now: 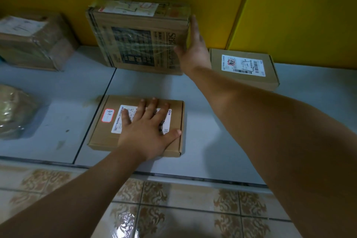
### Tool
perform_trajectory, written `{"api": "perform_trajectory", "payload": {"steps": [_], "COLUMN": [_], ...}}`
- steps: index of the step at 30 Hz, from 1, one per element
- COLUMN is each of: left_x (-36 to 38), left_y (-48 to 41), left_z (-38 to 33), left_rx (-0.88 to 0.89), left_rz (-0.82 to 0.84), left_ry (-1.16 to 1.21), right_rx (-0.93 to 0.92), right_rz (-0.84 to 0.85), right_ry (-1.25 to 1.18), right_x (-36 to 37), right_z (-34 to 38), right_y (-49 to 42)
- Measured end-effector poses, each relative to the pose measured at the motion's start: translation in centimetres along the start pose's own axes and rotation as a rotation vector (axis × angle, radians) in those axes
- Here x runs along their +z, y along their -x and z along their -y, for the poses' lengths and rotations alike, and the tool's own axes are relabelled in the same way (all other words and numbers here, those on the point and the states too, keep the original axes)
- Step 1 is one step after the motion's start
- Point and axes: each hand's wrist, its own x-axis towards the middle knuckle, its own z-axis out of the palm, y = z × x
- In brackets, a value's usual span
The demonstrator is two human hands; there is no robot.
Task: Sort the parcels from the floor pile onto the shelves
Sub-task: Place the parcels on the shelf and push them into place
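Note:
A flat brown parcel (100, 137) with a white label lies near the front edge of the pale grey shelf (222, 121). My left hand (148, 129) rests flat on top of it, fingers spread and straight. A larger printed cardboard box (135, 38) stands upright at the back against the yellow wall. My right hand (193, 48) presses its right side, with straight fingers along the edge and the thumb on the front face.
A small flat labelled box (245, 67) lies at the back right. A taped brown box (32, 42) sits back left, and a plastic-wrapped bundle (13, 112) sits at the left edge. Patterned floor tiles (173, 208) run below the shelf edge.

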Motion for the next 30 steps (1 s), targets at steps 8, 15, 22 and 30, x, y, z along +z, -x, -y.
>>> {"api": "perform_trajectory", "payload": {"steps": [8,15,22,30], "left_x": [0.0,0.3,0.0,0.0], "left_y": [0.1,0.0,0.1,0.2], "left_z": [-0.1,0.1,0.0,-0.1], "left_rx": [0.011,0.012,0.010,0.016], "left_rz": [0.000,-0.022,-0.005,-0.030], "left_ry": [-0.029,0.000,-0.010,-0.002], "right_rx": [-0.176,-0.224,-0.224,0.185], "right_rz": [-0.001,-0.027,-0.043,0.246], "right_ry": [0.264,0.306,0.258,0.806], "right_x": [-0.8,-1.7,-3.2,-5.4], "right_z": [1.3,0.2,-1.2,-9.7], "right_y": [-1.3,-0.4,0.4,1.9]}}
